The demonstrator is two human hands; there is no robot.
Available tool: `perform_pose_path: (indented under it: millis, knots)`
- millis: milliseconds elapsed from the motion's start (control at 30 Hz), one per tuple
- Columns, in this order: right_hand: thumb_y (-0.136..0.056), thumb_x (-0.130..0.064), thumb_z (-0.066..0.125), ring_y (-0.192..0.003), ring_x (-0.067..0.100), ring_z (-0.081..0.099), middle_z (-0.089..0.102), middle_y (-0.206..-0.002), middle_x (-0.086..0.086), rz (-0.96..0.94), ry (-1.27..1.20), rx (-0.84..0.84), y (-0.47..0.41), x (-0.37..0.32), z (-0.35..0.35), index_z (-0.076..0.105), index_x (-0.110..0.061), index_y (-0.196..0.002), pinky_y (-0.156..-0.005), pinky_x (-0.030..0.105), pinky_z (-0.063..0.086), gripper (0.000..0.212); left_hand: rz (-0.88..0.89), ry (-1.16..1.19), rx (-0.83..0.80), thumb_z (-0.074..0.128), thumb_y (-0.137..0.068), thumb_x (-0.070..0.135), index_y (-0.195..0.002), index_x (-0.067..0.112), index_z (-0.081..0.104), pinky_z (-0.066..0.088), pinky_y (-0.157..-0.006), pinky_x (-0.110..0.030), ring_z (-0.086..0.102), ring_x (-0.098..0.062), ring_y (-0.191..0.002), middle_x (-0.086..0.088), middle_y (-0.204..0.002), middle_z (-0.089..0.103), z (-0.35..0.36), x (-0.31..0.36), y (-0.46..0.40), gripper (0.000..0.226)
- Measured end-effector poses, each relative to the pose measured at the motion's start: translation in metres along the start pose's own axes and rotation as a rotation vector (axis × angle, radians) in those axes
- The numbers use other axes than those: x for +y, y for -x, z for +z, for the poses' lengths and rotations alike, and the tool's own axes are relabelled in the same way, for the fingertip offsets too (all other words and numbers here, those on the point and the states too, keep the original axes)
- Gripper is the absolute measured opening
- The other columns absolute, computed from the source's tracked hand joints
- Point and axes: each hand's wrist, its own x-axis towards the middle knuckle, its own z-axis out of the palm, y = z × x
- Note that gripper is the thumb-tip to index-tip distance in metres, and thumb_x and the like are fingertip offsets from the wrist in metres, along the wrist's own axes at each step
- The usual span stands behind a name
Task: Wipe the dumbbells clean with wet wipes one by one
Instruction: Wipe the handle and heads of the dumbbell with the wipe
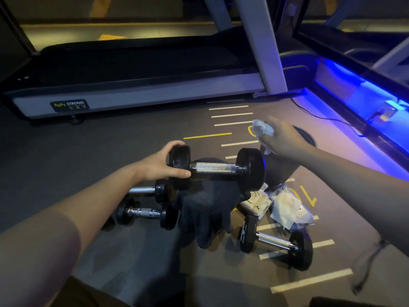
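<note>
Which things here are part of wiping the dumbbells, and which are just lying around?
Part of the job:
black metal-handled dumbbell held up
crumpled white wet wipe
three black dumbbells on floor
white wipe packets

Just lying about:
grey treadmill
dark cloth
black cable

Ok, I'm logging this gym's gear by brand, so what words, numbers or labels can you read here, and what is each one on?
"BODY STRONG": badge on the treadmill base; the small line beneath it is too blurred to read.
"10": yellow number painted on the floor, seen upside down.
Yellow mark by the right hand: partly hidden, unreadable.
White print on the near dumbbell end: too small to read.
</note>
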Motion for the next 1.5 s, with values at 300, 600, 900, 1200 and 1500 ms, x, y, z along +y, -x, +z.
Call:
perform_pose_path:
  millis: [300, 600, 900, 1200, 1500]
  knots:
    - [-0.096, -0.026, 0.062, -0.078, 0.024, 0.066, 0.068, -0.102, 0.002, 0.144, -0.161, -0.193, 0.015, 0.015, 0.019, 0.062, -0.021, -0.106, -0.056, 0.006, 0.044, 0.011, -0.009, -0.006, 0.005, 0.085, -0.052, 0.065, -0.135, 0.057, 0.035, 0.037, -0.114, -0.030, 0.050, -0.006, -0.128, 0.016, -0.138, 0.051, 0.000, -0.001, 0.003, 0.097]
    - [-0.082, -0.033, 0.079, -0.108, 0.002, 0.059, 0.049, -0.141, -0.014, 0.339, -0.545, -0.343, 0.029, 0.015, 0.040, 0.038, -0.025, -0.147, -0.059, 0.019, 0.053, 0.077, -0.015, 0.171, -0.032, 0.088, -0.071, 0.034, -0.137, 0.055, 0.035, 0.055, -0.077, -0.011, 0.057, 0.001, -0.114, 0.010, -0.148, 0.040, 0.005, 0.003, 0.009, 0.086]
    - [-0.063, -0.054, 0.090, -0.120, 0.022, 0.060, 0.057, -0.132, -0.003, 0.386, -0.643, -0.386, 0.026, 0.031, 0.051, 0.042, -0.026, -0.141, -0.071, 0.037, 0.058, 0.096, -0.194, 0.411, -0.023, 0.067, -0.089, 0.049, -0.149, 0.050, 0.025, 0.061, -0.080, -0.051, 0.069, -0.024, -0.108, 0.004, -0.146, 0.043, 0.013, 0.015, 0.013, 0.073]
    - [-0.060, -0.054, 0.091, -0.098, 0.022, 0.066, 0.059, -0.111, 0.000, 0.353, -0.579, -0.381, 0.029, 0.031, 0.053, 0.044, -0.033, -0.114, -0.058, 0.038, 0.057, 0.074, -0.298, 0.462, -0.017, 0.077, -0.084, 0.043, -0.149, 0.049, 0.025, 0.058, -0.078, -0.064, 0.065, -0.030, -0.111, 0.004, -0.130, 0.050, 0.015, 0.021, 0.011, 0.083]
    - [-0.061, -0.041, 0.091, -0.096, 0.035, 0.067, 0.057, -0.118, 0.008, 0.508, -0.572, -0.358, 0.045, 0.011, 0.048, 0.039, -0.030, -0.127, -0.056, 0.055, 0.059, 0.085, -0.346, 0.422, 0.004, 0.077, -0.086, 0.038, -0.155, 0.046, 0.012, 0.060, -0.072, -0.060, 0.058, -0.029, -0.118, -0.005, -0.143, 0.042, 0.021, 0.028, 0.015, 0.095]
